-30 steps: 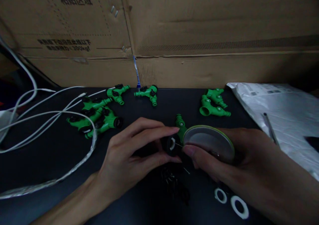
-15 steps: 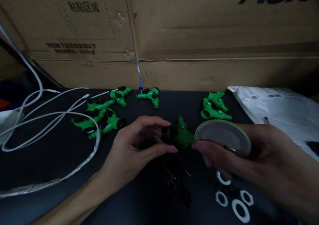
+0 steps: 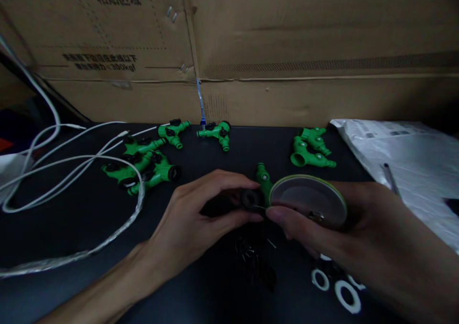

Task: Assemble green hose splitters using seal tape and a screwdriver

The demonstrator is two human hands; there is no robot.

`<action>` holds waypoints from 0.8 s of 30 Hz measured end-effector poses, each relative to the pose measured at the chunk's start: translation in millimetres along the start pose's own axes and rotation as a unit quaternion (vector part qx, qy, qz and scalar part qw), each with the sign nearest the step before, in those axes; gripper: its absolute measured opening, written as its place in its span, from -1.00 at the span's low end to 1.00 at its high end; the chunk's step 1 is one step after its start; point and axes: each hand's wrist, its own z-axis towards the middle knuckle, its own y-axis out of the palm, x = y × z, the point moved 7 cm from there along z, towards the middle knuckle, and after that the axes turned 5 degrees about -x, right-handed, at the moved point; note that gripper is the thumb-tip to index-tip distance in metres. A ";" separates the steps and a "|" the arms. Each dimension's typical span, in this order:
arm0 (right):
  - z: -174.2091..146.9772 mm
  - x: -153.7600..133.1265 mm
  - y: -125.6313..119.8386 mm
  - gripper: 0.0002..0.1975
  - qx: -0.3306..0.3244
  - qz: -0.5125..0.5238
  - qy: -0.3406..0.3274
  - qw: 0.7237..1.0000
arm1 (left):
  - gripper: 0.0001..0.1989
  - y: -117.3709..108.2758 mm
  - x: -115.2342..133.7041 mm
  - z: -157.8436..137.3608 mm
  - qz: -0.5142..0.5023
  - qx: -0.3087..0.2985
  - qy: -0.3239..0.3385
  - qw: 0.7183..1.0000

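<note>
My left hand [image 3: 201, 214] pinches a black ring-shaped plastic fitting [image 3: 250, 199] between thumb and fingers, its round opening turned toward my right hand. My right hand [image 3: 333, 219] is closed around a shallow round dish [image 3: 310, 197] with a yellow-green rim, tilted toward me. A thin pale tip [image 3: 261, 208] sticks out from its thumb and fingertips and reaches the edge of the black fitting; what it belongs to is hidden. Just behind, a green hose splitter [image 3: 264, 178] lies partly covered by the dish. Something small and shiny [image 3: 317, 216] shows at the dish's lower edge.
More green hose splitters [image 3: 154, 171] lie at the left, back middle and right [image 3: 311, 152]. Small black parts [image 3: 256, 266] and white rings [image 3: 347, 296] are in front. White cables [image 3: 139, 195], a plastic mailer bag [image 3: 405, 156] and a cardboard box [image 3: 287, 42] surround the dark table.
My left hand has turned the black fitting so its opening faces right. My right hand has moved left, bringing the thin tip to the fitting. The view has tipped slightly down.
</note>
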 end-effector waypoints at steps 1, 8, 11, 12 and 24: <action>0.0 -0.5 1.2 -0.72 -0.004 0.020 0.002 1.000 | -0.69 -0.6 1.8 -0.1 0.009 0.001 0.009 1.000; -1.4 -7.8 1.5 -0.77 0.001 0.006 -0.029 1.000 | -0.67 -5.7 14.7 -3.5 0.078 0.032 0.059 0.995; -4.1 -12.5 1.4 -0.73 0.012 -0.044 -0.066 0.997 | -0.72 -7.4 23.5 -4.6 0.113 0.050 0.100 0.987; -5.4 -13.7 1.7 -0.72 0.018 -0.054 -0.079 0.995 | -0.73 -7.9 25.1 -4.7 0.120 0.057 0.107 0.985; -20.8 -27.7 1.6 -0.79 0.090 -0.120 -0.227 0.962 | -0.70 -6.7 33.6 -6.0 0.083 0.036 0.189 0.978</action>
